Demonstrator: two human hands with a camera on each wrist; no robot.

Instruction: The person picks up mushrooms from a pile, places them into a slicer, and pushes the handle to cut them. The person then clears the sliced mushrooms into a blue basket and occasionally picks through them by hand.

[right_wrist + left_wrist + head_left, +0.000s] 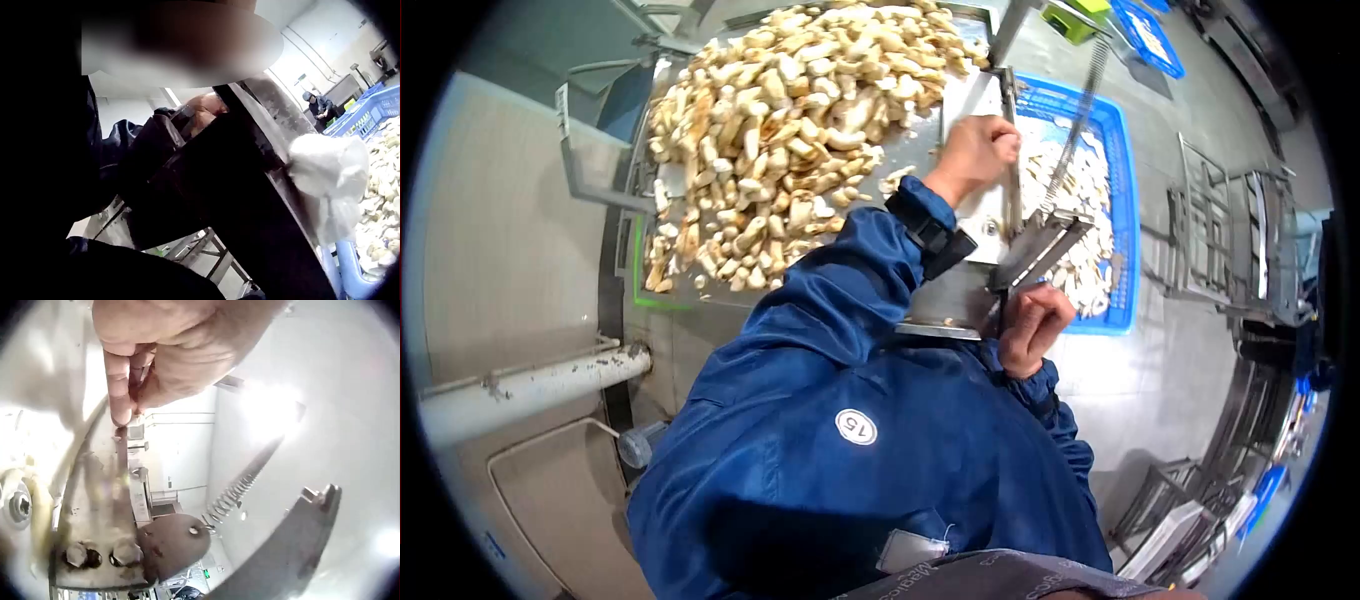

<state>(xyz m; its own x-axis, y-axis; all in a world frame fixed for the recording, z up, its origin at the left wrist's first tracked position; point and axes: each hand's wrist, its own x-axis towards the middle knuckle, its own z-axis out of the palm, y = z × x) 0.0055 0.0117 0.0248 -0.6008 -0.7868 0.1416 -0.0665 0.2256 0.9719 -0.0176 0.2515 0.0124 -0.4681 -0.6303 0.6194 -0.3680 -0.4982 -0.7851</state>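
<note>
My left hand (975, 160) (181, 356) is above the white board (972, 95), its fingers curled and their tips close to the board's metal edge. No held piece shows between them. In the left wrist view a bolted metal plate (100, 519) lies below the fingertips, with a spring (228, 499) beside it. Nearer the body, my right hand (1035, 325) is curled at the near end of a hinged metal lever (1045, 245); its grip is partly hidden. Whole pale mushrooms (780, 130) are heaped to the left of the board.
A blue basket (1128, 200) of white slices (1090, 255) stands right of the board. A white bag (331, 175) hangs beside that basket in the right wrist view, where a seated person (320, 109) shows farther back. Metal racks (1225, 225) stand on the right.
</note>
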